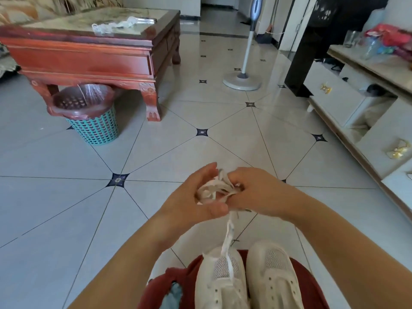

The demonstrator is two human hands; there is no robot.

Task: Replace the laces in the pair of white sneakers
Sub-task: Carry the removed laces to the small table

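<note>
Pale tiled floor [66, 197] spreads out in front of you, with wide bare room between your hands and the furniture. At far left stands a red wooden worktop [78, 56] with a crumpled clear wrapper [113, 25] near its right edge. A teal bin [93, 123] with a red liner sits half under its near edge, beside the corner leg. The round base of a fan [243, 81] stands well back at centre right. A pale cabinet [334, 101] runs along the right wall, its front edge slanting down towards your right arm.

Your hands meet above the floor, well apart from all of that. A bunched lace [214, 189] sits between them. Your left hand [191, 197] cups it, fingers curved over the top and thumb pressed in from below. Your right hand [256, 192] pinches the bundle's right side with its fingers curled in; the fingertips are hidden behind the lace.

One strand [228, 237] hangs from the bundle straight down onto the toe of the left sneaker [220, 279]. The right sneaker [274, 273] stands just beside it, toes pointing away from you. Its eyelets show bare. Both rest on a red seat [312, 286] at the bottom edge, between your forearms.
</note>
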